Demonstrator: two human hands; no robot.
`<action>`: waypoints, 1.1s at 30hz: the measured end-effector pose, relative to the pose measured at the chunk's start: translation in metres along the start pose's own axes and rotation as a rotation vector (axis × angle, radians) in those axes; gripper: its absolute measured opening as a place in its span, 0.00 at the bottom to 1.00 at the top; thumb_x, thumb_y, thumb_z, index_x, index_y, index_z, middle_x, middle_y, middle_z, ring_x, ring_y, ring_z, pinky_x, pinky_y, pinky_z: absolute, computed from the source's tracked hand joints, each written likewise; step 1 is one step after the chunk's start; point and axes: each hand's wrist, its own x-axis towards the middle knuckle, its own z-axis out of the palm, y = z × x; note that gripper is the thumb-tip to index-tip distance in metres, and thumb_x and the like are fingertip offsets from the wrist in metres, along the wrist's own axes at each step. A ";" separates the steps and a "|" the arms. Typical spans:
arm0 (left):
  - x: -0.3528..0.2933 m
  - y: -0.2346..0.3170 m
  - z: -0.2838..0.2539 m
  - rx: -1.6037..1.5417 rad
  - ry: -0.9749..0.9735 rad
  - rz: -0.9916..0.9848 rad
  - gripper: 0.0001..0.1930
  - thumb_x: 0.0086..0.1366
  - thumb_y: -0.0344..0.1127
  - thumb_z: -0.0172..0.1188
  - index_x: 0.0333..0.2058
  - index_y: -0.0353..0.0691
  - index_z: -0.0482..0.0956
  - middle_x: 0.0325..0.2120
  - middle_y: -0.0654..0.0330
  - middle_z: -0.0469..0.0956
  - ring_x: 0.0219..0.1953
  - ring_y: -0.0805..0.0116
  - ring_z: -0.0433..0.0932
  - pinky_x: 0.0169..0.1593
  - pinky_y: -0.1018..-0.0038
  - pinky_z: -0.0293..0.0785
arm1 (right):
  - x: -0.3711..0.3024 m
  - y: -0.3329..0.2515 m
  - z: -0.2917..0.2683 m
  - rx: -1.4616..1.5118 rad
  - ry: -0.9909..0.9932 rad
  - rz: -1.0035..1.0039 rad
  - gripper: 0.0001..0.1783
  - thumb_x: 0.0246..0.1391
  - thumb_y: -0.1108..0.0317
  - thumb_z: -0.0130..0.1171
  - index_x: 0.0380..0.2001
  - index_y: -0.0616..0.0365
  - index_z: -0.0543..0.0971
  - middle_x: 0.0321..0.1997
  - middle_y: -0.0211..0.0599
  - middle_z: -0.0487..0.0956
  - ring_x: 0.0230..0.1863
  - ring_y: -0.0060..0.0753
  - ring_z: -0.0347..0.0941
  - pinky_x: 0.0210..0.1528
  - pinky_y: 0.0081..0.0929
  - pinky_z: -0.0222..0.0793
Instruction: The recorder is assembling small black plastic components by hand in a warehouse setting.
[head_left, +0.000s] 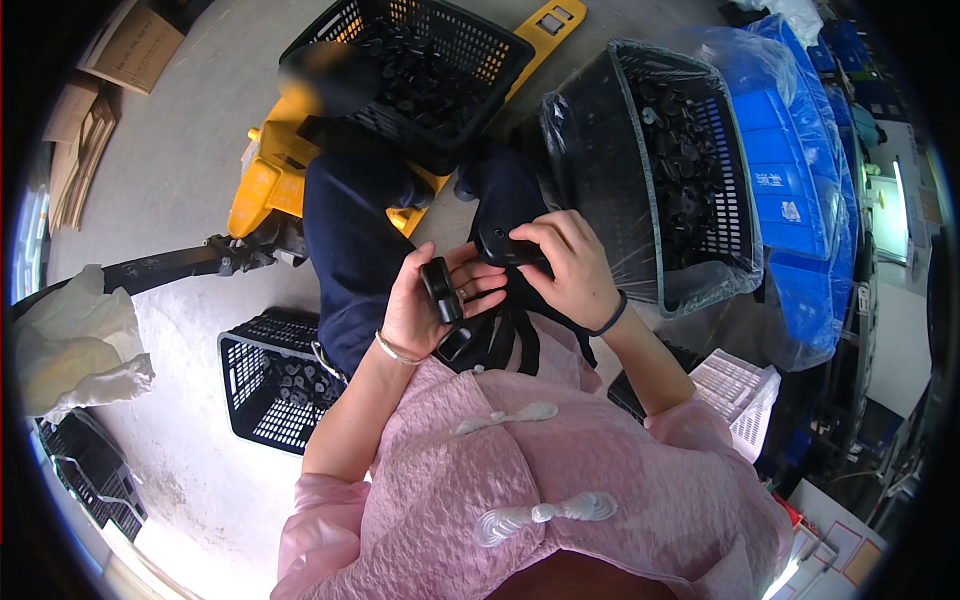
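Note:
My left hand (408,310) lies palm up above my lap, fingers bent around a small black plastic part (440,290) with a curved shape. My right hand (572,262) pinches a smooth, rounded black plastic piece (500,246) between thumb and fingers, just above the left fingertips. Whether this piece touches the left fingers I cannot tell. Another black part (456,345) rests in my lap below the left hand. Ahead of my knees a black crate (432,152) holds many similar black parts.
A yellow pallet jack (268,190) stands at the far left, partly under the far crate. To the right are a film-lined black crate (598,190) of parts and blue bins (785,180). A smaller black crate (228,385) sits left; a white basket (745,410) is right.

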 end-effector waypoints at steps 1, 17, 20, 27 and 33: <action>0.000 0.000 -0.001 -0.013 -0.013 -0.003 0.33 0.58 0.55 0.45 0.51 0.30 0.59 0.44 0.43 0.68 0.47 0.51 0.69 0.55 0.58 0.63 | 0.000 0.000 0.000 -0.043 -0.010 -0.025 0.21 0.33 0.78 0.60 0.37 0.56 0.72 0.34 0.37 0.68 0.37 0.41 0.66 0.40 0.34 0.64; 0.010 -0.001 0.005 0.147 0.025 -0.051 0.35 0.63 0.60 0.32 0.50 0.30 0.61 0.41 0.46 0.72 0.44 0.57 0.72 0.51 0.62 0.68 | 0.007 0.021 -0.051 0.111 0.033 0.079 0.22 0.41 0.70 0.58 0.44 0.60 0.71 0.42 0.41 0.71 0.46 0.41 0.65 0.47 0.32 0.61; 0.010 -0.004 0.006 0.194 0.000 -0.046 0.33 0.63 0.59 0.33 0.48 0.31 0.63 0.38 0.48 0.73 0.43 0.60 0.73 0.50 0.64 0.70 | 0.008 0.019 0.010 0.388 -0.353 -0.027 0.24 0.43 0.73 0.56 0.47 0.62 0.69 0.53 0.40 0.65 0.53 0.34 0.63 0.53 0.27 0.59; 0.006 -0.005 0.011 0.183 0.053 0.007 0.28 0.64 0.56 0.37 0.45 0.34 0.65 0.34 0.54 0.73 0.37 0.66 0.75 0.44 0.68 0.75 | 0.014 0.030 0.045 1.264 -0.526 0.234 0.26 0.44 0.73 0.57 0.49 0.62 0.66 0.53 0.34 0.64 0.53 0.26 0.61 0.56 0.27 0.54; 0.006 -0.006 0.015 0.175 0.086 0.019 0.25 0.65 0.52 0.37 0.46 0.34 0.65 0.35 0.53 0.72 0.37 0.62 0.75 0.46 0.66 0.74 | 0.017 0.008 0.033 1.044 -0.387 0.265 0.21 0.43 0.73 0.58 0.44 0.62 0.68 0.36 0.31 0.71 0.39 0.20 0.67 0.48 0.23 0.61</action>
